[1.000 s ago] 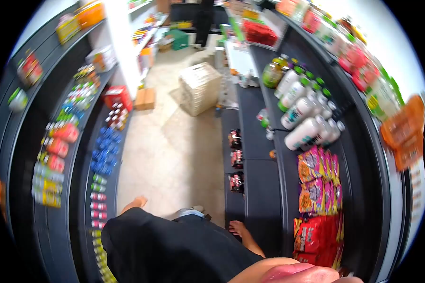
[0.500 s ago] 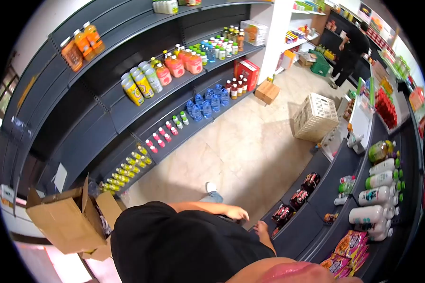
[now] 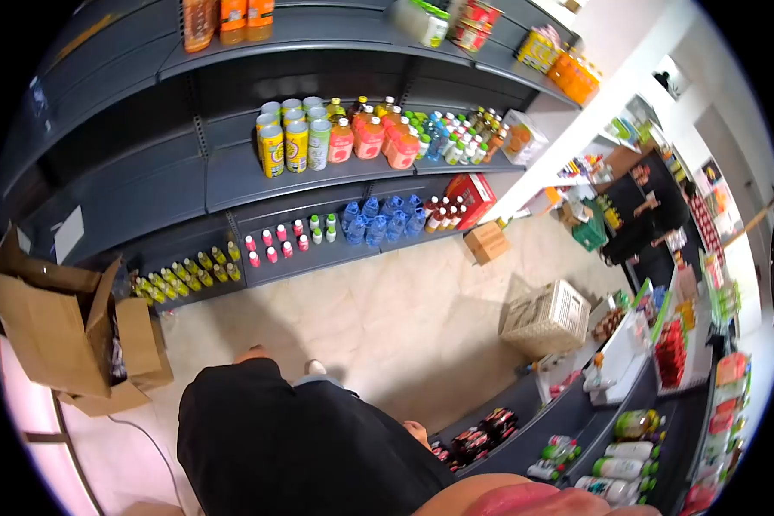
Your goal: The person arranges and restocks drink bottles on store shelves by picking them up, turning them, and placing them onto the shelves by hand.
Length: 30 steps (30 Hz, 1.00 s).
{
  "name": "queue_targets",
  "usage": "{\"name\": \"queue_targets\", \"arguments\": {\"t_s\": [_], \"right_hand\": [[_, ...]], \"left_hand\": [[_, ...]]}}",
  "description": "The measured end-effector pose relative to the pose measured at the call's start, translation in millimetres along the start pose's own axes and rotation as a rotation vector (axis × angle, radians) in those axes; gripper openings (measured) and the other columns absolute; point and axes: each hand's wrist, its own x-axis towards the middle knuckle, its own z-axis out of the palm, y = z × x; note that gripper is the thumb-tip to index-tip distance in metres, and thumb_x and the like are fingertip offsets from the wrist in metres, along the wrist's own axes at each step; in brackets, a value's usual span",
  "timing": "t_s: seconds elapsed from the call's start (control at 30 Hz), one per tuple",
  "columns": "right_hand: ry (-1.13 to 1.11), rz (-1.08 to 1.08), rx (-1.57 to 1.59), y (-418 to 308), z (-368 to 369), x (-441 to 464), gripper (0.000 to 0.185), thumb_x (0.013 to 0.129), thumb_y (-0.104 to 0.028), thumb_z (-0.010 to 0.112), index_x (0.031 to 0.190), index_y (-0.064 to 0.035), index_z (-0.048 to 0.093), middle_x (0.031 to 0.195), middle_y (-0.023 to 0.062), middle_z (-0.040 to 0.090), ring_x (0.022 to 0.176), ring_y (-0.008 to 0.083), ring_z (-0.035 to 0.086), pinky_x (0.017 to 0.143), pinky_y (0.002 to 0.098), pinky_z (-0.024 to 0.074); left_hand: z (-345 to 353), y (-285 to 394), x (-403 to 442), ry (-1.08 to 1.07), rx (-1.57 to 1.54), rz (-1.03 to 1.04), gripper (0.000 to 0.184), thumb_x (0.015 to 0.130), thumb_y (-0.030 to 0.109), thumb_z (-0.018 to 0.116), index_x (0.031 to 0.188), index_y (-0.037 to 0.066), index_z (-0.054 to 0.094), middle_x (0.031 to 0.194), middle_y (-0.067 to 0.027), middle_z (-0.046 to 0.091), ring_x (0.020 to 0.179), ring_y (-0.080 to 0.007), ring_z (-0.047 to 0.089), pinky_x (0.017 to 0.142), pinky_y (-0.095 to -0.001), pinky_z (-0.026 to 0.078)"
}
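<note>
Past the edge of my black shirt shows a small patch of my left hand or forearm; its fingers cannot be made out. My right hand is partly visible on the other side of my body, fingers loosely apart, with nothing seen in it. It is nearest to the dark shrink-wrapped drink packs on the low right shelf. Ahead stands a long grey shelf unit with yellow cans, pink-labelled juice bottles and blue bottles.
An open cardboard box is at the left. On the floor ahead are a small carton and a cream plastic crate. Another person in black stands at the far right. White bottles line the right shelf.
My view has turned toward the right, and the shelves now lie more level. My hands, close together in front before, have moved apart, the left one back toward my left side.
</note>
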Motion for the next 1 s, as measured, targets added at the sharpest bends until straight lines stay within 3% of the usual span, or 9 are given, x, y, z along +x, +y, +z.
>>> {"name": "queue_targets", "arguments": {"t_s": [0.27, 0.33, 0.43, 0.5, 0.6, 0.7, 0.73, 0.9, 1.0], "right_hand": [[-0.166, 0.064, -0.329, -63.5, 9.8, 63.9, 0.024, 0.097, -0.016, 0.063, 0.114, 0.0002, 0.068, 0.085, 0.012, 0.072, 0.07, 0.0208, 0.069, 0.057, 0.0328, 0.0564], [-0.283, -0.005, -0.442, -84.5, 29.0, 88.7, 0.025, 0.097, -0.017, 0.063, 0.114, -0.0002, 0.068, 0.086, 0.0126, 0.072, 0.071, 0.0214, 0.07, 0.057, 0.0331, 0.0566], [-0.458, -0.16, -0.611, -119.7, 60.9, 130.6, 0.026, 0.097, -0.018, 0.062, 0.115, -0.0007, 0.067, 0.088, 0.0134, 0.073, 0.072, 0.0222, 0.071, 0.056, 0.0337, 0.0568], [-0.537, -0.227, -0.663, -142.1, 81.5, 164.9, 0.026, 0.097, -0.019, 0.062, 0.115, -0.0011, 0.067, 0.09, 0.014, 0.073, 0.072, 0.0228, 0.072, 0.056, 0.0341, 0.0569], [-0.547, -0.096, -0.522, -180.5, 115.5, 234.9, 0.028, 0.096, -0.02, 0.062, 0.118, -0.0029, 0.066, 0.094, 0.0154, 0.074, 0.075, 0.0253, 0.074, 0.053, 0.0354, 0.0565], [-0.488, -0.061, -0.472, -241.3, 150.3, 271.2, 0.034, 0.099, -0.019, 0.054, 0.129, -0.0049, 0.061, 0.103, 0.0197, 0.073, 0.083, 0.0342, 0.075, 0.054, 0.0455, 0.0552], [-0.46, -0.059, -0.427, -258.4, 158.7, 285.1, 0.032, 0.098, -0.02, 0.057, 0.126, -0.0066, 0.062, 0.101, 0.0172, 0.074, 0.08, 0.0314, 0.075, 0.05, 0.0409, 0.0535], [-0.375, 0.015, -0.396, -309.0, 186.6, 330.8, 0.031, 0.099, -0.029, 0.059, 0.124, -0.0121, 0.063, 0.102, 0.0101, 0.075, 0.078, 0.0247, 0.075, 0.051, 0.0364, 0.0464], [-0.352, 0.105, -0.369, -323.9, 193.6, 343.3, 0.033, 0.098, -0.032, 0.061, 0.125, -0.0131, 0.062, 0.101, 0.0088, 0.075, 0.078, 0.0234, 0.075, 0.049, 0.0352, 0.0453]], "left_hand": [[-32.6, 155.2, 93.6, 0.119, -0.255, 0.702, 0.04, 0.095, 0.027, 0.057, 0.129, 0.008, 0.067, 0.124, -0.0159, 0.07, 0.105, -0.0304, 0.068, 0.094, -0.0453, 0.052], [-103.7, 207.2, 39.8, -0.017, -0.648, 0.594, 0.036, 0.096, 0.021, 0.06, 0.128, 0.006, 0.067, 0.117, -0.0112, 0.072, 0.097, -0.0228, 0.069, 0.091, -0.0389, 0.053], [-178.8, 194.0, 17.3, 0.232, -1.024, 0.816, 0.031, 0.096, 0.012, 0.062, 0.126, 0.004, 0.066, 0.11, -0.0071, 0.072, 0.094, -0.0152, 0.066, 0.089, -0.0338, 0.053], [-260.4, 157.8, -6.2, 0.688, -0.967, 0.818, 0.029, 0.095, 0.006, 0.062, 0.124, 0.002, 0.066, 0.109, -0.0072, 0.072, 0.092, -0.0152, 0.066, 0.089, -0.0333, 0.053], [-413.0, 105.5, -68.3, 1.445, -0.763, 0.532, 0.017, 0.091, 0.005, 0.068, 0.108, 0.001, 0.069, 0.097, -0.0074, 0.071, 0.091, -0.0145, 0.067, 0.084, -0.0307, 0.054], [-559.3, 81.3, -160.4, 1.963, -0.557, 0.603, 0.004, 0.089, -0.002, 0.064, 0.087, 0.001, 0.062, 0.093, -0.0099, 0.07, 0.088, -0.0186, 0.067, 0.08, -0.0308, 0.053], [-601.7, 78.7, -182.4, 2.112, -0.528, 0.643, 0.008, 0.081, -0.005, 0.061, 0.084, 0.002, 0.058, 0.09, -0.0147, 0.067, 0.087, -0.0318, 0.067, 0.081, -0.0361, 0.053], [-755.0, 25.9, -225.0, 2.307, -0.417, 0.176, 0.061, 0.077, 0.023, 0.078, 0.13, 0.007, 0.051, 0.131, -0.0158, 0.053, 0.122, -0.0329, 0.054, 0.095, -0.043, 0.049], [-794.5, -2.5, -229.7, 2.081, -0.181, -0.299, 0.099, 0.074, 0.051, 0.081, 0.152, 0.012, 0.034, 0.141, -0.0177, 0.053, 0.132, -0.0371, 0.052, 0.103, -0.0453, 0.048]]}}
